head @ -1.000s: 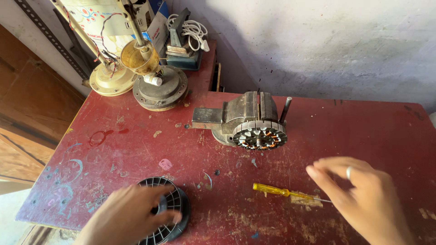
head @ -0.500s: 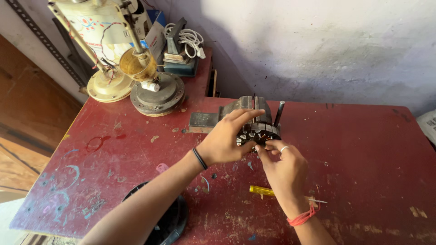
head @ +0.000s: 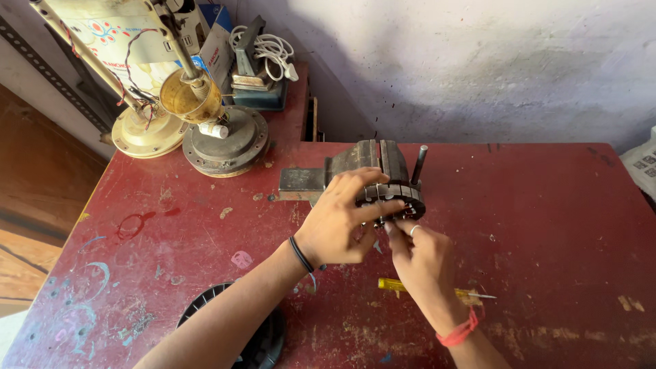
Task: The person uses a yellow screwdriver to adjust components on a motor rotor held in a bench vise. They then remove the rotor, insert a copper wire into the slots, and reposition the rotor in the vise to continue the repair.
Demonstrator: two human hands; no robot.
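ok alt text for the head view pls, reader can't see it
Both hands, left and right, grip a round motor stator clamped in a small vise on a worn red table. A yellow screwdriver lies near the right wrist, and a black fan grille sits under the left forearm.

Worn red table [head: 547,225], paint chipped & stained. On it: bench vise [head: 342,171] at centre back, yellow-handled screwdriver [head: 410,287] nr the front, black fan guard [head: 263,342] at front edge, two round fan-motor bases [head: 222,143] at back-left corner, white cable coil [head: 270,49] behind.
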